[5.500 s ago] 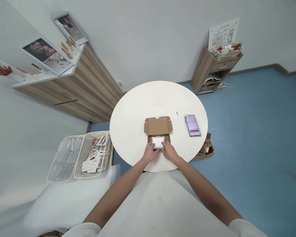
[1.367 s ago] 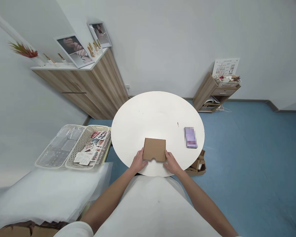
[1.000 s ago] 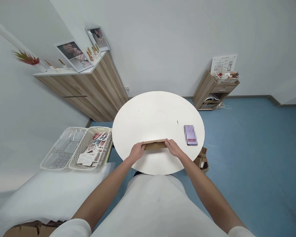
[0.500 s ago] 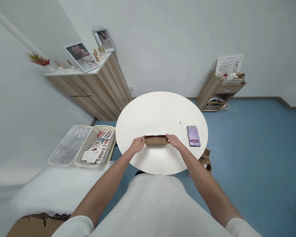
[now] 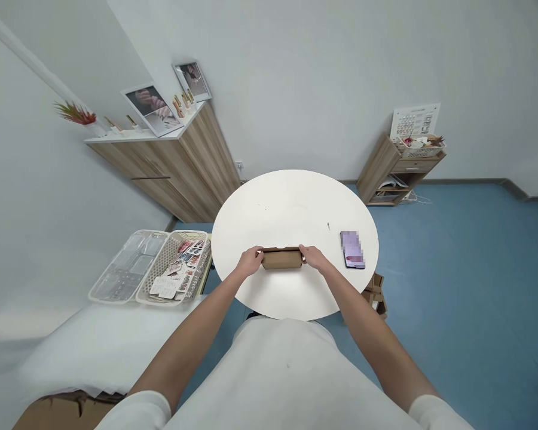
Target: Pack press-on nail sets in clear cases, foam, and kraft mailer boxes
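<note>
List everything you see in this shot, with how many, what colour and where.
closed brown cardboard box: 1, brown, near edge of table, held at both ends
round white table: 1, white, centre
blurred purple flat item: 1, purple, right part of table
perforated beige basket of printed cards: 1, beige, left of table
clear plastic tray: 1, clear, left of basket
long wooden cabinet: 1, wood, left wall
small wooden stand: 1, wood, back right
left hand: 1, on box's left end
right hand: 1, on box's right end
</note>
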Motion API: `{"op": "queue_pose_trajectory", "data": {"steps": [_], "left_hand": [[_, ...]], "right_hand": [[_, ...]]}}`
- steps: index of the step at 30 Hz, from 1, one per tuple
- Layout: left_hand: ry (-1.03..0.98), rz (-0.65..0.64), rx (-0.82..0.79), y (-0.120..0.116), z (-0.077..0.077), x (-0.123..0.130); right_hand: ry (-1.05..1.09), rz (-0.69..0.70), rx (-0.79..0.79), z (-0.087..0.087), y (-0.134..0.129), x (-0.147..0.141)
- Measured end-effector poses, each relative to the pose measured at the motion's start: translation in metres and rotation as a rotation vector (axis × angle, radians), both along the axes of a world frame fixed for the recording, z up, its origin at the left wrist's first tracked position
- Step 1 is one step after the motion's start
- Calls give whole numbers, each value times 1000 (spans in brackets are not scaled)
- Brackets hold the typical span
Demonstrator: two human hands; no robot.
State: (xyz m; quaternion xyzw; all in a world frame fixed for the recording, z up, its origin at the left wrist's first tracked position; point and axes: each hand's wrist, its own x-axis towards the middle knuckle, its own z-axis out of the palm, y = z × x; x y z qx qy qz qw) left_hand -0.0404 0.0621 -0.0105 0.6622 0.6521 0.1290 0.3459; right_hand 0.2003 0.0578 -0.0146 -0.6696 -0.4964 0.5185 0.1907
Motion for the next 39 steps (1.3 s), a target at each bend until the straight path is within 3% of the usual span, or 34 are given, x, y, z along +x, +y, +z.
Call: {"op": "queue_pose_trajectory", "data": {"steps": [17,24,29,34,39], "left_hand": [[-24,-86,6,6,-10,-13],[-5,-177,156,2,-5,-20],[8,-157,115,-2,-5,-19],[-115,-22,63,-7,-7,-18],[-298,193,-182,-7,-9,-13]], "right_hand": [[139,30,38,10,-1,1],[209,3,55,4,0,3],[215,22,35,-1,-1,4],[205,38,64,-3,-7,6],[291,-29,8,-8,-9,5]]}}
